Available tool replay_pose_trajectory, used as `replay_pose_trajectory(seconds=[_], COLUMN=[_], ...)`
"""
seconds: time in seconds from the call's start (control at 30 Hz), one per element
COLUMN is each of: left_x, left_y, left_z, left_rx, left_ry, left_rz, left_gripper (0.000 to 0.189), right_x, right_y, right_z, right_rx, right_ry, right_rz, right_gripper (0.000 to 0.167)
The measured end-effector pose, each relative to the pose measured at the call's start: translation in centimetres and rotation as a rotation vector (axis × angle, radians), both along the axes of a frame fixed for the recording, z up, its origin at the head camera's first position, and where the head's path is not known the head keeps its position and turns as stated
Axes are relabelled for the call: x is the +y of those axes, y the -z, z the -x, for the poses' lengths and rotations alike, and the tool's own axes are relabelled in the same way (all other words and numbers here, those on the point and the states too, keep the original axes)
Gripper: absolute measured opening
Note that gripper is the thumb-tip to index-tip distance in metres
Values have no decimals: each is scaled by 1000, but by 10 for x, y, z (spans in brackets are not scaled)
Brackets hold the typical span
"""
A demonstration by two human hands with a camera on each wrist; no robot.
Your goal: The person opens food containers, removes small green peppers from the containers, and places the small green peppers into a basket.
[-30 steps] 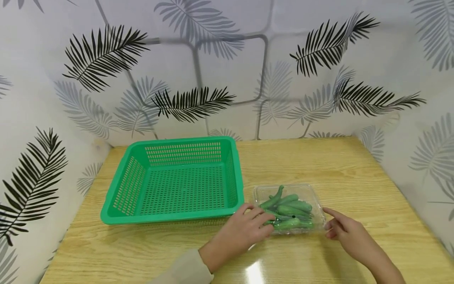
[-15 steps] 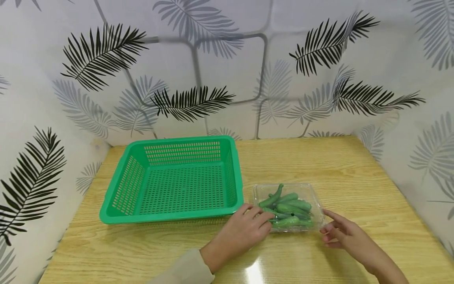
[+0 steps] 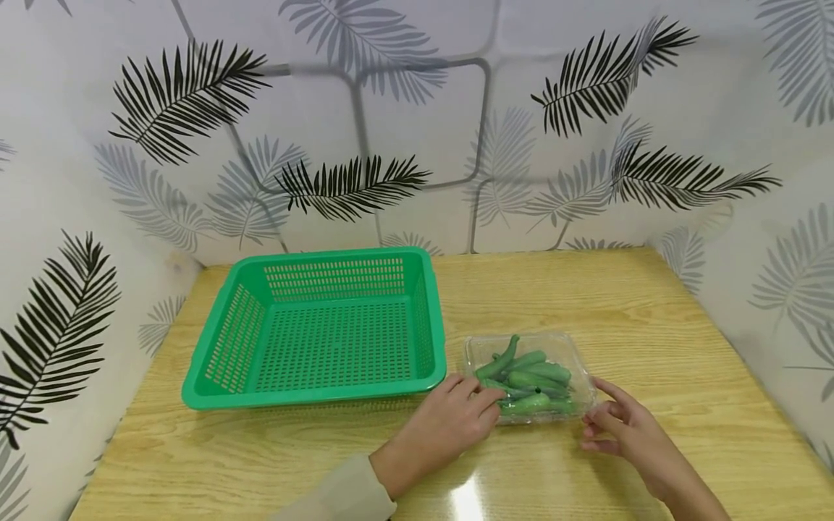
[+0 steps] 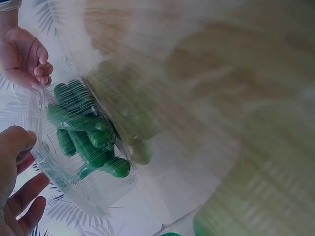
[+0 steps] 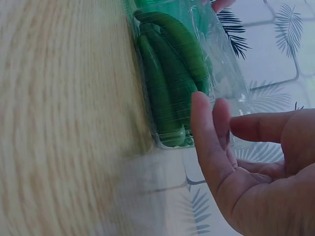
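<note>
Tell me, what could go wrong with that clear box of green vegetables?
The clear box looks like thin plastic, so it might bend under the left hand and right hand at its near corners. The green vegetables lie in a loose pile and could spill if the box tips open. The green basket is close by the left hand and might get bumped.

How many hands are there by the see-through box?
2. The left hand is at the near left corner of the clear box, and the right hand is at its right side. No other hand shows.
</note>
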State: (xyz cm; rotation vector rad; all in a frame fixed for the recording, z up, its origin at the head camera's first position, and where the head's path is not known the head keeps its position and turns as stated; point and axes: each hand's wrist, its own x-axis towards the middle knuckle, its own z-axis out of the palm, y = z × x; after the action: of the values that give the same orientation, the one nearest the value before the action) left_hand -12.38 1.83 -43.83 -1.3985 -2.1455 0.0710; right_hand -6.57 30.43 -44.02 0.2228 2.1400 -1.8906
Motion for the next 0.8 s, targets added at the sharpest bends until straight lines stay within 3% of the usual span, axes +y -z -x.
replay_pose_trajectory(seconds=[0.4,0.8], left_x=[0,0], left_y=[-7,-1], left_z=[4,4], left_rx=[15,53], left_ry=[11,-17], left_rz=[3,69], left_gripper=[11,13], right_x=[2,-2], right_y=[2,3], right_z=[-2,1], right_rx=[0,25], right_ry=[2,31], right_rz=[53,50], right_gripper=[63,61])
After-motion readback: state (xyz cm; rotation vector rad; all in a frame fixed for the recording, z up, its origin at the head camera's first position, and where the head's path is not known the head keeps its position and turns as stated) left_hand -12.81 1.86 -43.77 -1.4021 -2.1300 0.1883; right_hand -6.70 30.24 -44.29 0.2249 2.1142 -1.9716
